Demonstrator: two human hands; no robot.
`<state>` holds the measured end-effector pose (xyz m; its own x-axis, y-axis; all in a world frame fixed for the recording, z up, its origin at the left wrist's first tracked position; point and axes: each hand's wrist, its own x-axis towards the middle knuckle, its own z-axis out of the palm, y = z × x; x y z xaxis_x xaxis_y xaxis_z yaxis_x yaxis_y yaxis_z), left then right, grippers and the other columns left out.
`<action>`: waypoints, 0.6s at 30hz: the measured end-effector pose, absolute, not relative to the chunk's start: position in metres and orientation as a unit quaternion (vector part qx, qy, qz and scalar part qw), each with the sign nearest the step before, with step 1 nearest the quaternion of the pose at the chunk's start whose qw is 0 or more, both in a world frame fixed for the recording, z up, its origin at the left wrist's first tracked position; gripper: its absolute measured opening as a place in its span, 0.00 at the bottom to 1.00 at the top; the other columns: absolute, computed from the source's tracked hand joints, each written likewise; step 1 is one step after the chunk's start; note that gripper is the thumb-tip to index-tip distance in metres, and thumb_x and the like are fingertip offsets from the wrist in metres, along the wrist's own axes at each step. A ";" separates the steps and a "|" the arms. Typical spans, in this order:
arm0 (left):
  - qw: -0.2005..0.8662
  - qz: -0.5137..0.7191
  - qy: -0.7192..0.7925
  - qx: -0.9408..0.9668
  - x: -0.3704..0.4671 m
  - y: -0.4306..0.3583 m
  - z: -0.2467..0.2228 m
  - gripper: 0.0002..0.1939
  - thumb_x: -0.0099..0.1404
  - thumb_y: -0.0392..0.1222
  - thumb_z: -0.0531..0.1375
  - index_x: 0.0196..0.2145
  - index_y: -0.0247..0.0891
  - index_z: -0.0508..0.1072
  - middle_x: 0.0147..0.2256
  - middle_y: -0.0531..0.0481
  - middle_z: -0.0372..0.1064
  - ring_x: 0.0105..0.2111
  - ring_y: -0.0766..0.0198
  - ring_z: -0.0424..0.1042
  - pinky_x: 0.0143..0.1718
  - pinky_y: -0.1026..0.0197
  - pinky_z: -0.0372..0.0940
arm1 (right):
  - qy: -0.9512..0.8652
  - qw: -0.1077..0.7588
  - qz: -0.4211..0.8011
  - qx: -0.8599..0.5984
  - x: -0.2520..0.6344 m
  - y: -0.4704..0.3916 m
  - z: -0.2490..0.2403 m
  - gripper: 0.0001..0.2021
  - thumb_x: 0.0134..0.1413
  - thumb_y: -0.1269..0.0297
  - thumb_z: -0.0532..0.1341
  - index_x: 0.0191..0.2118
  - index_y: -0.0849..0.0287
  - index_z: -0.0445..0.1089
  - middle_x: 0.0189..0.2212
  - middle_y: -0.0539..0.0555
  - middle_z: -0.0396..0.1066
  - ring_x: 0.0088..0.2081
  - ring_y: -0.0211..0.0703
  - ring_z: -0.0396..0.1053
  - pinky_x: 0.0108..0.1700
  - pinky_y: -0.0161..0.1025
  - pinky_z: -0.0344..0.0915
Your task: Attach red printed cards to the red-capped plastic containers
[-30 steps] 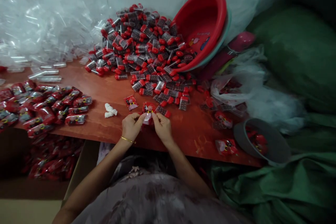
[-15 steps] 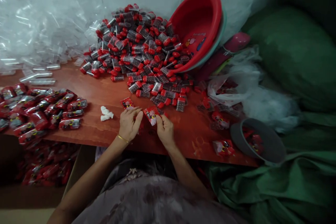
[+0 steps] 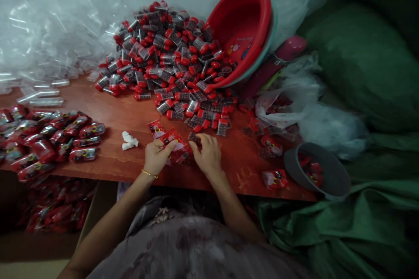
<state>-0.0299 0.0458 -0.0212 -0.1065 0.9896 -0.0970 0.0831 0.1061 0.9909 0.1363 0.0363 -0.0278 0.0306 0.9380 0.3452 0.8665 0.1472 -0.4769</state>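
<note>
My left hand point(image 3: 156, 156) is closed, thumb on top, on a red printed card point(image 3: 173, 139) with a yellow and pink picture. Another red printed card point(image 3: 155, 127) lies on the table just beyond those fingers. To the right, my right hand point(image 3: 209, 153) pinches a small clear tube point(image 3: 194, 137) with dark dotted contents; its far end is partly hidden by the fingers. Directly beyond both hands is a big heap of clear tubes with red caps point(image 3: 173, 69).
A red basin point(image 3: 242, 17) leans on its side against the heap. Red wrapped packs point(image 3: 44, 150) cover the table's left end, with clear sleeves point(image 3: 49, 52) behind them. White scraps point(image 3: 129, 140) lie left of my hands. A grey bowl point(image 3: 294, 170) stands at the right edge.
My right hand has let go of the red card and closed on a small tube. My left hand now grips the card, which lies flatter and further left.
</note>
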 end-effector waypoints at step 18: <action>0.438 0.478 0.544 0.533 -0.005 0.028 -0.016 0.12 0.54 0.49 0.63 0.21 0.38 0.76 0.20 0.52 0.70 0.23 0.64 0.65 0.27 0.63 0.61 | -0.600 0.466 0.286 -0.584 0.127 0.005 -0.019 0.12 0.59 0.58 0.52 0.36 0.57 0.70 0.28 0.51 0.72 0.29 0.40 0.67 0.33 0.36 0.64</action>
<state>-0.0054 0.0279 -0.0160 -0.0475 0.9983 0.0326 0.1606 -0.0245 0.9867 0.1270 0.0048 -0.0185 0.1159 0.9672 0.2259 0.4345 0.1551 -0.8872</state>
